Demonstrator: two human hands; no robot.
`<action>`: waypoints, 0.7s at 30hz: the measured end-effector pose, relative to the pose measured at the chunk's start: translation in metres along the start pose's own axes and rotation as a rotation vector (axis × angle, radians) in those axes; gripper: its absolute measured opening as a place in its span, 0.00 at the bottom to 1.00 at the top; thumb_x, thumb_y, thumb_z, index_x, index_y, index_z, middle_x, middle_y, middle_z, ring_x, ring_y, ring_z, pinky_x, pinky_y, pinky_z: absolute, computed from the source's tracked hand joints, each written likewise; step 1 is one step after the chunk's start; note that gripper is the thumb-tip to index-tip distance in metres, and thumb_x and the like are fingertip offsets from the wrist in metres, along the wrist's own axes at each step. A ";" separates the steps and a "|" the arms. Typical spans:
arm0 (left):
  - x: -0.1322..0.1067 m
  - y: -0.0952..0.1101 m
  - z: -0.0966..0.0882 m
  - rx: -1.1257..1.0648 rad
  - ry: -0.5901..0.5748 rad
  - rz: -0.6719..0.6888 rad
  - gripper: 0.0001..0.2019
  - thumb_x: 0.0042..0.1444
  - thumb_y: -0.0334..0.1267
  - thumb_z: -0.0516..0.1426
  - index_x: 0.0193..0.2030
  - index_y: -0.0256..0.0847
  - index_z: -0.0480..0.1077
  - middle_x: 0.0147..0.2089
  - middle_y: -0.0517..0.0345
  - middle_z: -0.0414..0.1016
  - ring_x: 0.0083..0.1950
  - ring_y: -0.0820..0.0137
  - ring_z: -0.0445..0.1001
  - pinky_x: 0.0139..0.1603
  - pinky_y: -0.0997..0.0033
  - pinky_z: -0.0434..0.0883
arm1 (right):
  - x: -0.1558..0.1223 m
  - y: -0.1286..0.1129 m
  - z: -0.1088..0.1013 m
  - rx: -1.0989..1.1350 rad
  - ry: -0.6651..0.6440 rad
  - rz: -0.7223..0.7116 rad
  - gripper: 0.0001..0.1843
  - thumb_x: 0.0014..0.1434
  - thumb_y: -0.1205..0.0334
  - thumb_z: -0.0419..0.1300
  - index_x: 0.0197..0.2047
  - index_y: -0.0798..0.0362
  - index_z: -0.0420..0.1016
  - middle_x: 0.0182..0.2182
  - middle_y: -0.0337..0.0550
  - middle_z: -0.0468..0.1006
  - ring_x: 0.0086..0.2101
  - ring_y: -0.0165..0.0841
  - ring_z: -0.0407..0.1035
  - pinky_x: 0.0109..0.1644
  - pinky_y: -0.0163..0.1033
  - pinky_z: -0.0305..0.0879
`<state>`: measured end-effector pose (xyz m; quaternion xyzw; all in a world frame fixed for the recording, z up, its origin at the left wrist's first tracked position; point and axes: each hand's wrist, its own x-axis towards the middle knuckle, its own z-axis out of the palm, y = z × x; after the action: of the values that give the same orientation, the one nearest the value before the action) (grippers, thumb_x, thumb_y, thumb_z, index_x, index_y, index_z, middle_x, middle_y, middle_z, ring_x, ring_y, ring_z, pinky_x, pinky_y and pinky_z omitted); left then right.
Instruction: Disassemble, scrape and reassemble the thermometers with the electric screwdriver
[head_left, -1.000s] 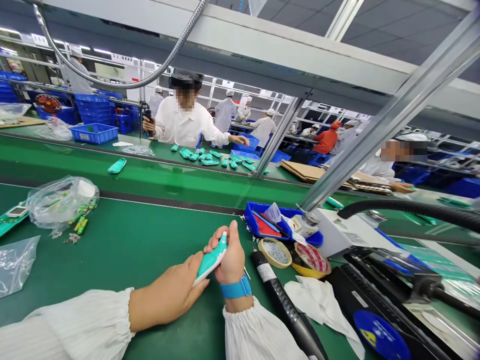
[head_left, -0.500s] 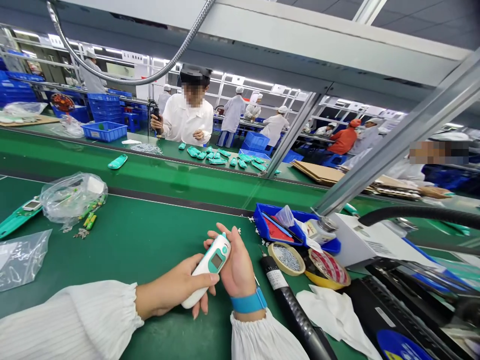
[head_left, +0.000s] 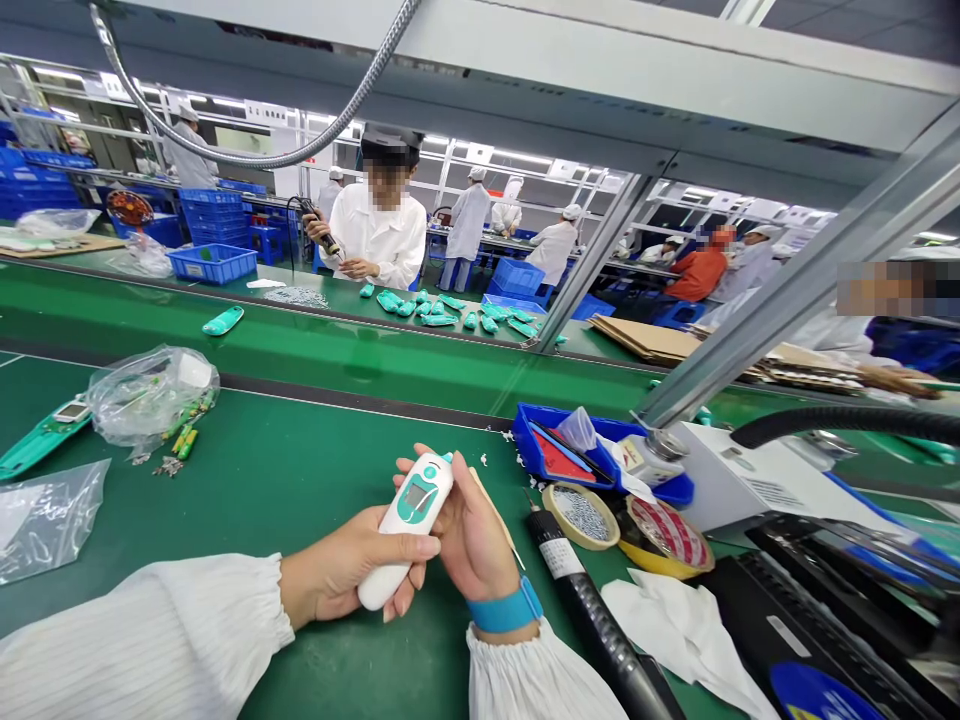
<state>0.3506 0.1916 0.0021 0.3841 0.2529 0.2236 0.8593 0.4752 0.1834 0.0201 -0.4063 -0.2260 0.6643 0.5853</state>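
Thermometer (head_left: 403, 522) display unreadable; black tool (head_left: 592, 620) cut off at bottom edge.

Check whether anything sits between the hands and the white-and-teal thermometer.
Nothing visible does. The left hand grips the thermometer by its lower body. The right hand backs its upper end. Both touch it directly, above the green mat.

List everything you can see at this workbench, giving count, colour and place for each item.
thermometer: one, white and teal, held in both hands
plastic bags: two, clear, left on the mat
circuit board: one, green, far left
tray: one, blue, right of the hands
tape rolls: two, tan and yellow, before the tray
tool: one, black, beside the right wrist
cloth: one, white, near right
shells: many, teal, beyond the belt
co-worker: one, white coat, behind the shells
left hand: grips the thermometer's lower body
right hand: blue wristband, cups the thermometer's head
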 end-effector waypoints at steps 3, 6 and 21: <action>-0.001 -0.001 -0.001 -0.024 -0.004 -0.005 0.17 0.44 0.42 0.61 0.35 0.36 0.59 0.19 0.63 0.68 0.13 0.79 0.62 0.09 0.83 0.59 | 0.002 0.002 -0.001 -0.002 -0.018 0.002 0.22 0.54 0.48 0.55 0.46 0.54 0.69 0.39 0.47 0.77 0.38 0.35 0.71 0.37 0.38 0.66; -0.001 -0.003 -0.002 0.016 0.002 0.010 0.17 0.44 0.41 0.60 0.35 0.37 0.58 0.16 0.65 0.66 0.10 0.79 0.58 0.06 0.84 0.55 | 0.004 0.007 -0.002 -0.001 -0.021 -0.008 0.22 0.53 0.47 0.56 0.43 0.55 0.70 0.38 0.48 0.77 0.37 0.36 0.71 0.29 0.33 0.63; 0.004 -0.001 -0.013 -0.298 -0.403 -0.072 0.09 0.43 0.38 0.57 0.23 0.35 0.61 0.12 0.66 0.62 0.06 0.79 0.51 0.03 0.81 0.48 | -0.003 0.014 0.002 0.048 -0.167 -0.039 0.29 0.49 0.49 0.59 0.52 0.51 0.63 0.42 0.49 0.76 0.41 0.40 0.70 0.51 0.47 0.58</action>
<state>0.3460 0.2000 -0.0070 0.2805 0.0544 0.1466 0.9470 0.4651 0.1774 0.0115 -0.3306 -0.2658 0.6896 0.5869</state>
